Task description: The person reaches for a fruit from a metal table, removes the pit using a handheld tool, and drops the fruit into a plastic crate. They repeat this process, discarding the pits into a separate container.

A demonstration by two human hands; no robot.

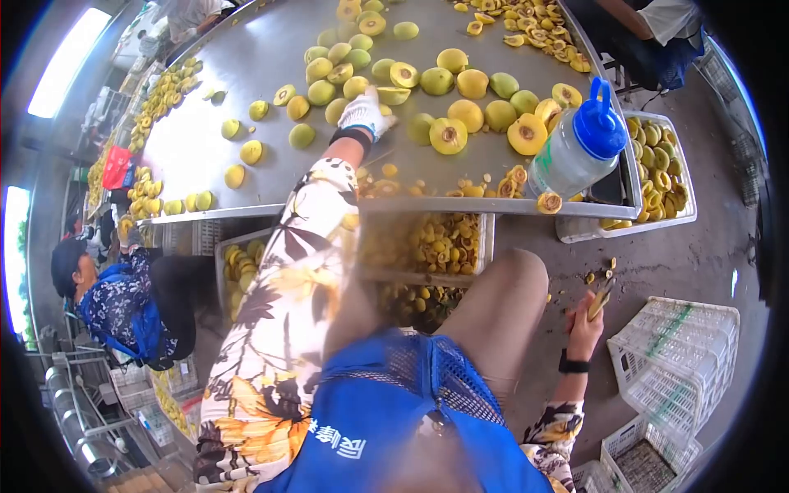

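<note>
My left hand, in a white knit glove, reaches out over the metal table. Its fingertips are right at a group of yellow-green peaches, and how the fingers are bent is partly hidden. A cut peach lies just to the right, among whole ones. Low on the right side, away from the table, my bare right hand is closed around a small knife with a yellowish handle, its tip pointing up and forward.
A water bottle with a blue lid stands at the table's right corner. Crates of peach halves are at right and beneath the table. White baskets sit on the floor. A co-worker sits at left; peach halves lie at the far side.
</note>
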